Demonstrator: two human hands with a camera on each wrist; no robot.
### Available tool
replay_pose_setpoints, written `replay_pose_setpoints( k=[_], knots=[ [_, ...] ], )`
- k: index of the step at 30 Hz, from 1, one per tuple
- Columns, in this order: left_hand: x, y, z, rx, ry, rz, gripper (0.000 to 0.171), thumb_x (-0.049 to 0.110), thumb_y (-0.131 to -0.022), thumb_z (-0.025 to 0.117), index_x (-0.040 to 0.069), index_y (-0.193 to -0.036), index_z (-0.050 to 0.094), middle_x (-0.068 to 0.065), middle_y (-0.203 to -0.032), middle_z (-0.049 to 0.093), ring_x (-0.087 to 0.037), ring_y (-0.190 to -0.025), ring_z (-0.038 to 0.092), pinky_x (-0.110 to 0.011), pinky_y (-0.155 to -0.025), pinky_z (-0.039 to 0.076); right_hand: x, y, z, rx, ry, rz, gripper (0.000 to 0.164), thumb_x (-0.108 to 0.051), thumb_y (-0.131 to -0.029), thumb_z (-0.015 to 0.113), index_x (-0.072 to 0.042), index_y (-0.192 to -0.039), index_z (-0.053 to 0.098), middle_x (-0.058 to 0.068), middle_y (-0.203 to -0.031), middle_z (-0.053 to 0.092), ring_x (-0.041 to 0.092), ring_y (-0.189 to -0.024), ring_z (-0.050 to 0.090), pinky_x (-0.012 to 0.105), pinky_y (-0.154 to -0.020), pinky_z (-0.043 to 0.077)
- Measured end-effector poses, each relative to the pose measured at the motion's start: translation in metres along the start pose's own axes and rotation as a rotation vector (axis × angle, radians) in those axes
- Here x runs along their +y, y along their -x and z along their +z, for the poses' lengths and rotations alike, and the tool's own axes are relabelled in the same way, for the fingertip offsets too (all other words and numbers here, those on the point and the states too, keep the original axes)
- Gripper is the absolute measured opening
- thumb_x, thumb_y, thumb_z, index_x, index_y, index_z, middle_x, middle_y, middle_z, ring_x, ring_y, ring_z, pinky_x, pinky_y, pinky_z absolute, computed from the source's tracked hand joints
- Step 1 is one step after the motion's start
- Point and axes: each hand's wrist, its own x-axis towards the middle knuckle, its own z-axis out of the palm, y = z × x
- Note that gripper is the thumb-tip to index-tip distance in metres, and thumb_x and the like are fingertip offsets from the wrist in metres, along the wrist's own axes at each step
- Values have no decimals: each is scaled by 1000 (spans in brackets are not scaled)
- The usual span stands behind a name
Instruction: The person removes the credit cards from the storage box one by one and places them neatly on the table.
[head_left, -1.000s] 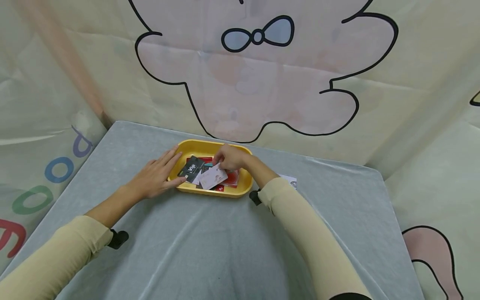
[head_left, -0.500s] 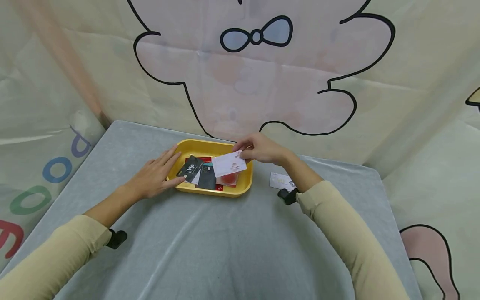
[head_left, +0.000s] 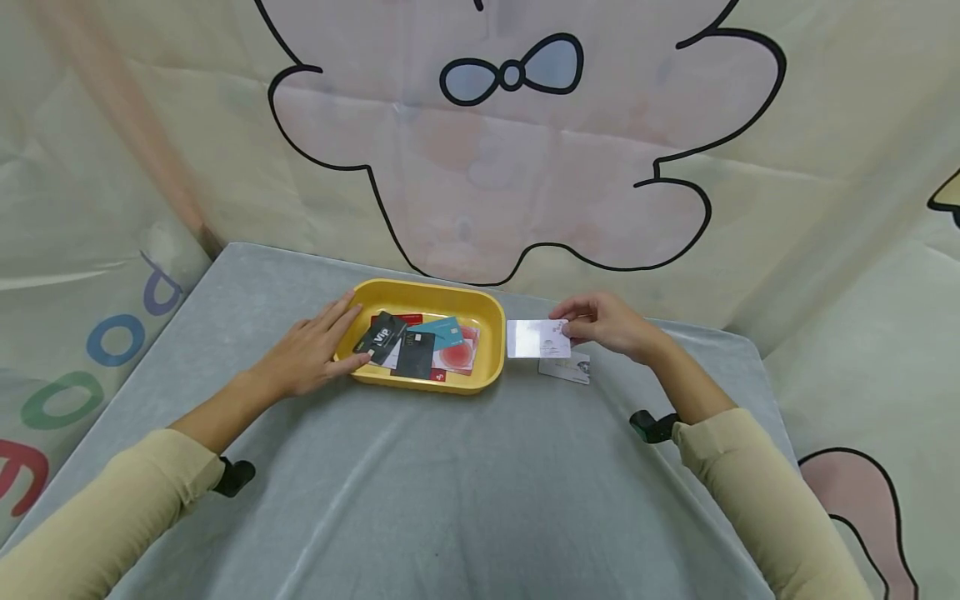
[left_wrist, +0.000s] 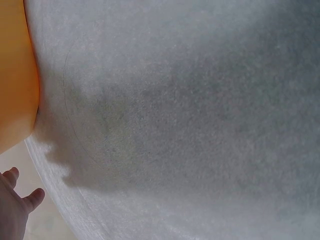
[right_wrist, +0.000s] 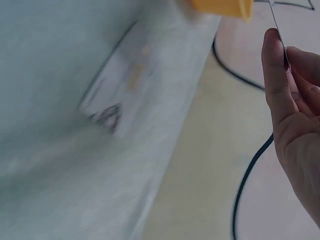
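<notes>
My right hand pinches a white card by its right edge, just right of the yellow tray. In the right wrist view the card shows edge-on between thumb and fingers. Below it, another white card with a dark print at one corner lies on the cloth, partly overlapped in the head view. My left hand rests with extended fingers on the tray's left rim. Inside the tray lie a black VIP card, a dark card, a blue card and a card with a red circle.
A grey-blue cloth covers the table, whose far edge meets a printed curtain. Red cards peek out from under the others in the tray. Dark straps are on both wrists.
My right hand has lifted the white card from the pile and carried it right, out over the cloth, uncovering the blue card. The left hand has stayed on the rim.
</notes>
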Motion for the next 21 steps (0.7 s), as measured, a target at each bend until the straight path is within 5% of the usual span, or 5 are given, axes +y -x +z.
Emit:
replay_pose_setpoints(
  k=[10, 21],
  knots=[
    [-1, -1, 1, 7, -3, -4, 86, 56, -97, 54, 5, -158, 22, -8, -168, 2, -37, -150, 18, -67, -108, 28, 57, 17, 3, -1, -74, 61, 27, 0, -96, 58, 7, -121, 63, 21, -110, 64, 23, -95, 63, 47, -87, 56],
    [-2, -2, 3, 9, 4, -18, 85, 55, -96, 56, 6, -158, 23, -7, -168, 2, -36, -150, 17, -66, -109, 28, 89, 27, 23, -3, -19, 82, 26, 0, -93, 63, 6, -118, 65, 15, -101, 66, 20, -89, 60, 28, -76, 56]
  ],
)
